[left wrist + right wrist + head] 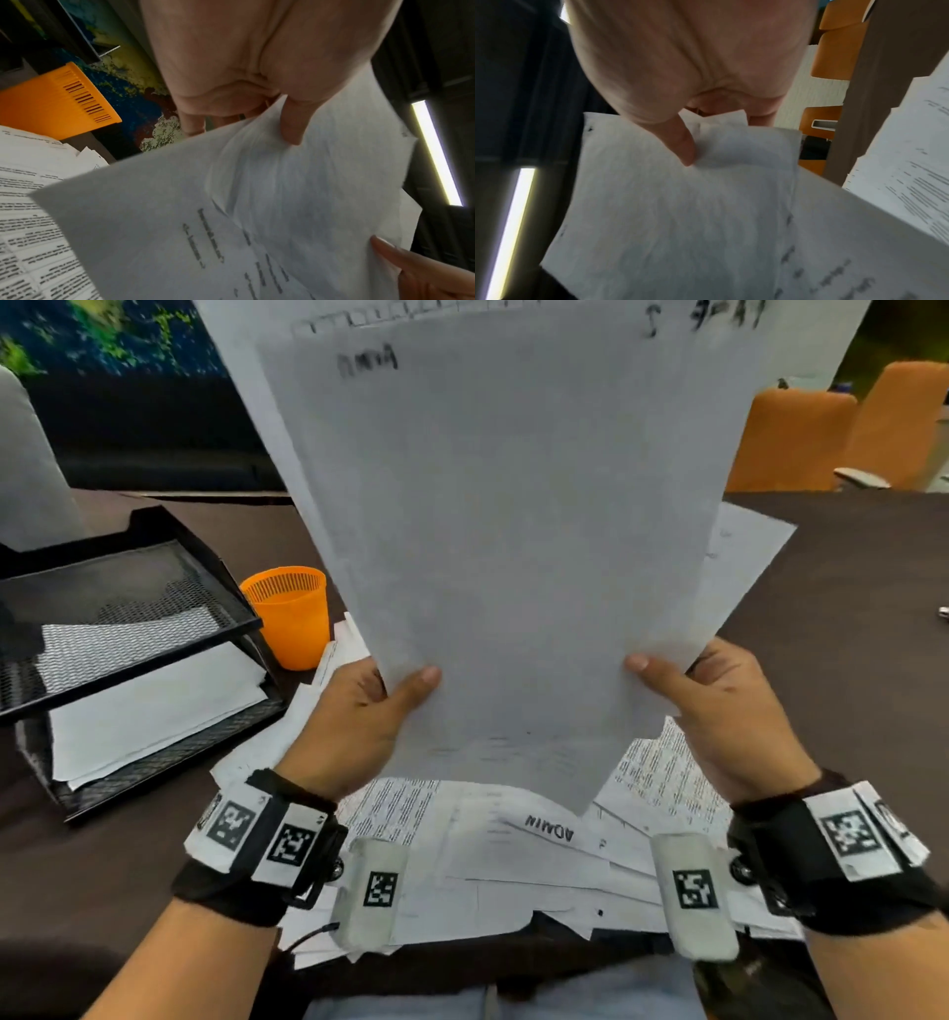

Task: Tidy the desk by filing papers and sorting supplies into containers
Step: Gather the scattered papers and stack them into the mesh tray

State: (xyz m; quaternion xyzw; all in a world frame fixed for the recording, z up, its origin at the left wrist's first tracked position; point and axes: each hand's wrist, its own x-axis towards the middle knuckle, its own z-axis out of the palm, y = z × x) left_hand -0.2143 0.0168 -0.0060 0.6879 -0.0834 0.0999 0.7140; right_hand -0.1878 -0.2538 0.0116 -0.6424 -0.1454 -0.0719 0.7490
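Note:
I hold a sheaf of white sheets [513,531] upright above the desk, filling the middle of the head view. My left hand [369,711] pinches its lower left edge, thumb on the near face. My right hand [708,695] pinches the lower right edge the same way. The left wrist view has the left thumb [293,123] pressed on the held sheets [257,203]; the right wrist view has the right thumb [680,142] on the sheets [667,213]. A loose pile of printed papers [513,845] lies on the desk under my hands.
A black mesh two-tier tray [128,660] stands at the left with papers in its lower tier. An orange slotted cup [290,613] stands beside it. The dark brown desk [847,608] stretches right. Orange chairs [842,428] stand behind it.

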